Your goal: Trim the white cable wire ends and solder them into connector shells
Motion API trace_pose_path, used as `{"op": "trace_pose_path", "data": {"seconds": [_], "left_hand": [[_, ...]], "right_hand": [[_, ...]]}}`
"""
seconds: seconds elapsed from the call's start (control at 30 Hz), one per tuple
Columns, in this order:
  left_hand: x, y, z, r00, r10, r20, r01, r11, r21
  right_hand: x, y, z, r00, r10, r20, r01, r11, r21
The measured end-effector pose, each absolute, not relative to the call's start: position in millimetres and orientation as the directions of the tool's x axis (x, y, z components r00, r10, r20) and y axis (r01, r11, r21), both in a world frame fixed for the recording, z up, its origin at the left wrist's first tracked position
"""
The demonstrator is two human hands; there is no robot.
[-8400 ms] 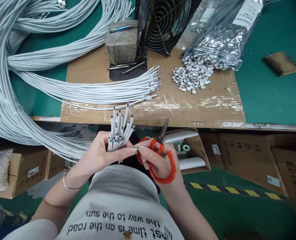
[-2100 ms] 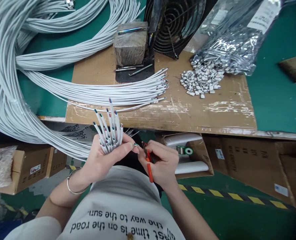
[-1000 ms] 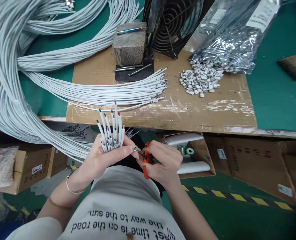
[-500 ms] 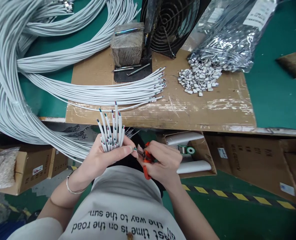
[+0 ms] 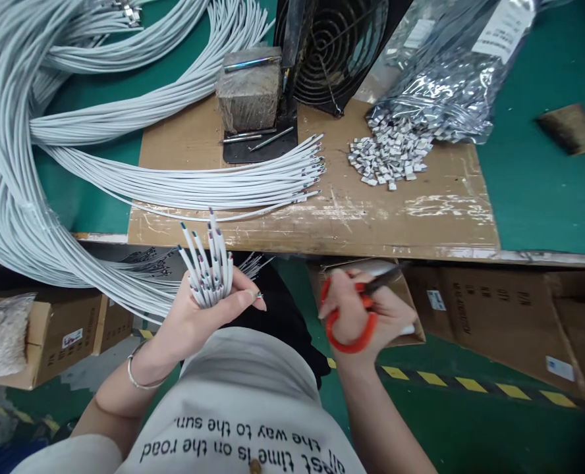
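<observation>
My left hand (image 5: 213, 306) is wrapped round a bundle of white cables (image 5: 206, 266), whose cut ends with small coloured wires point up and away. Between its thumb and forefinger a single cable end is pinched, mostly hidden by the fingers. My right hand (image 5: 366, 309) holds orange-handled scissors (image 5: 354, 339), a little smeared by motion, with the dark blades aimed up and to the right. The scissors are well apart from the cables. More white cables (image 5: 233, 184) lie on the cardboard sheet (image 5: 396, 224), their ends fanned to the right.
A heap of small white connectors (image 5: 391, 155) lies beside a silvery plastic bag (image 5: 450, 79). Behind the cardboard stand a fan (image 5: 342, 46) and a grey block (image 5: 248, 99) with metal rods. Thick cable coils (image 5: 6, 131) fill the left. Cardboard boxes (image 5: 490, 316) stand below the bench edge.
My right hand has moved right with the scissors, away from the cable end at my left fingertips, and turned so the blades point away. The left hand's bundle has shifted slightly left and down.
</observation>
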State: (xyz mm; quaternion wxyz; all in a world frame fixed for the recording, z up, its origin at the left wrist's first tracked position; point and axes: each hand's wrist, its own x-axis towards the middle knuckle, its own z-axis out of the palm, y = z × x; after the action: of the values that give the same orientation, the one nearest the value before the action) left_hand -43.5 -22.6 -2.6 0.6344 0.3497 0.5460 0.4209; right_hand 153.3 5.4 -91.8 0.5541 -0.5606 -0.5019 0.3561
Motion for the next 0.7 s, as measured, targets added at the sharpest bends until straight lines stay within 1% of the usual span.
{"op": "trace_pose_path", "data": {"seconds": [0.03, 0.1, 0.17, 0.27, 0.53, 0.7], "left_hand": [[-43, -22, -2, 0.051, 0.919, -0.391, -0.149, 0.394, 0.907], [-41, -20, -1, 0.056, 0.923, -0.380, -0.150, 0.384, 0.911], [-40, -19, 0, 0.059, 0.924, -0.379, -0.151, 0.383, 0.911], [-40, -19, 1, 0.057, 0.920, -0.388, -0.145, 0.392, 0.909], [-40, -18, 1, 0.087, 0.912, -0.401, -0.212, 0.410, 0.887], [-40, -16, 2, 0.065, 0.902, -0.427, -0.182, 0.432, 0.884]], "right_hand": [[155, 5, -91, 0.180, 0.968, 0.175, 0.201, 0.138, -0.970], [153, 3, -89, 0.020, 0.968, 0.251, 0.251, 0.239, -0.938], [148, 0, -86, -0.128, 0.945, 0.300, 0.253, 0.324, -0.912], [145, -1, -82, -0.242, 0.913, 0.328, 0.249, 0.386, -0.888], [147, 3, -77, -0.321, 0.870, 0.373, 0.269, 0.462, -0.845], [146, 5, -73, -0.334, 0.855, 0.397, 0.282, 0.493, -0.823]]}}
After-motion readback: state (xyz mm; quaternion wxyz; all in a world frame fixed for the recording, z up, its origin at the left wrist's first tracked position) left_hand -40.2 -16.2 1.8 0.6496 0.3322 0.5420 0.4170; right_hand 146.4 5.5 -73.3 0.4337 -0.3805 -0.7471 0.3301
